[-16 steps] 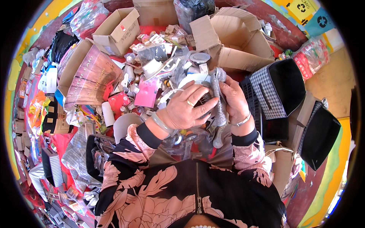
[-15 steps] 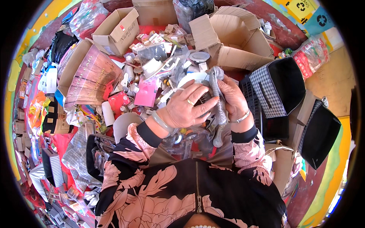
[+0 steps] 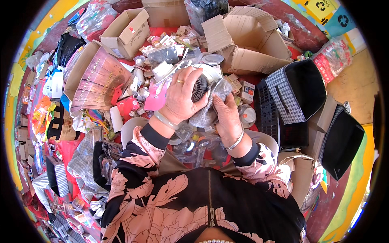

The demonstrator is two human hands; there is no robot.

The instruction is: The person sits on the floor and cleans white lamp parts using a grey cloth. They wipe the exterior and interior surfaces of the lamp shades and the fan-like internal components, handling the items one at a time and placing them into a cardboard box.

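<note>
My left hand (image 3: 178,97) is closed around a round object with a black ribbed face (image 3: 199,88) and a white rim; its exact kind I cannot make out. My right hand (image 3: 228,121) pinches crumpled grey bubble wrap (image 3: 202,116) that lies against the object's near right side. Part of the object is hidden behind the left fingers. A pink flat sheet (image 3: 156,96) shows just left of the left hand. Beside the right wrist lies a round clear-lidded container (image 3: 246,115).
A pile of mixed packaging surrounds my hands. Cardboard boxes stand at the back, one large and open (image 3: 259,42), another smaller (image 3: 125,34). To the right are a black plastic crate (image 3: 265,109) and a black-lined houndstooth bin (image 3: 298,91). A pleated pink box (image 3: 97,81) stands left.
Both hands have shifted left, and the right has dropped toward me. The object's black ribbed face now shows, with the bubble wrap bunched below and to its right.
</note>
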